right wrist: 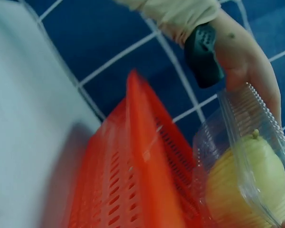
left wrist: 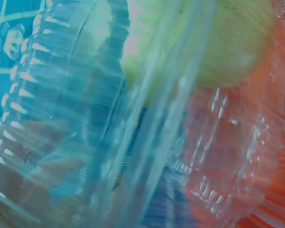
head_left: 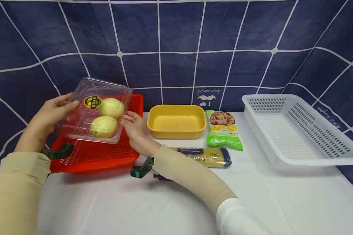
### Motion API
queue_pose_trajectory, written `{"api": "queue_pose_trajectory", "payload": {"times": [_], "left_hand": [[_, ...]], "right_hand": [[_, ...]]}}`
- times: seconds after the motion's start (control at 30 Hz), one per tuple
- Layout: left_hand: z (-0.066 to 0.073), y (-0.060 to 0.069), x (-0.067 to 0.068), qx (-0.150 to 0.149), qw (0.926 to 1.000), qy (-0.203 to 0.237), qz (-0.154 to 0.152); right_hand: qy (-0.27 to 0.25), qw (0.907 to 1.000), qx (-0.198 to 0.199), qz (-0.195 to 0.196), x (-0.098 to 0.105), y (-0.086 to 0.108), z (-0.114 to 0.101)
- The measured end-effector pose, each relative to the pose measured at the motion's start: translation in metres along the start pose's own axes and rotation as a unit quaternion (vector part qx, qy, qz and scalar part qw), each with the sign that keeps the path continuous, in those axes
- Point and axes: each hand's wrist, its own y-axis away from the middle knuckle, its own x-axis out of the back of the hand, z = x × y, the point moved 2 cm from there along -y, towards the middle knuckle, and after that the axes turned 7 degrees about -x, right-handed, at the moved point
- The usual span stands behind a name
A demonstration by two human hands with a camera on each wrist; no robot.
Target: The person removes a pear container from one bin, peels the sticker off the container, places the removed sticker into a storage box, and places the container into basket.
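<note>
A clear plastic clamshell box with a round black-and-gold sticker is held tilted above the red basket. Inside lie two pale yellow-green round fruits, one with a short stem in the right wrist view. My left hand grips the box's left side, thumb on top. At the opposite side, my right hand holds the box's edge with its fingertips. Ridged plastic and fruit fill the left wrist view, where the left fingers show blurred through the plastic.
Right of the red basket stands a yellow tub. Beside it lies a green-and-yellow food packet. A long pasta packet and a purple wrapper end are partly behind my right forearm. A white perforated basket stands at the right.
</note>
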Motion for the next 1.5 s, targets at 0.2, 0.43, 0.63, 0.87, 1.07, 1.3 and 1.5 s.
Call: {"api": "queue_pose_trajectory", "payload": {"times": [0.2, 0.43, 0.63, 0.87, 1.07, 1.3, 1.5], "left_hand": [[0.036, 0.004, -0.004, -0.049, 0.9987, 0.004, -0.012], [0.07, 0.011, -0.035, -0.111, 0.989, 0.058, -0.08], [0.096, 0.028, -0.084, -0.171, 0.964, 0.066, -0.193], [0.113, 0.04, -0.144, -0.217, 0.935, 0.059, -0.274], [0.123, 0.046, -0.188, -0.268, 0.9006, 0.075, -0.334], [0.125, 0.046, -0.238, -0.352, 0.8365, 0.112, -0.404], [0.12, 0.045, -0.27, -0.348, 0.8288, 0.105, -0.426]], "right_hand": [[-0.038, 0.9958, -0.062, -0.055, 0.028, 0.016, -0.03], [0.033, 0.9702, -0.145, -0.192, 0.083, 0.046, -0.054], [0.092, 0.9194, -0.207, -0.322, 0.147, 0.085, -0.056], [0.055, 0.8686, -0.234, -0.433, 0.212, 0.135, -0.051], [0.091, 0.856, -0.207, -0.465, 0.251, 0.173, -0.031], [0.062, 0.8393, -0.191, -0.505, 0.275, 0.201, -0.004], [0.028, 0.8388, -0.255, -0.48, 0.29, 0.213, 0.008]]}}
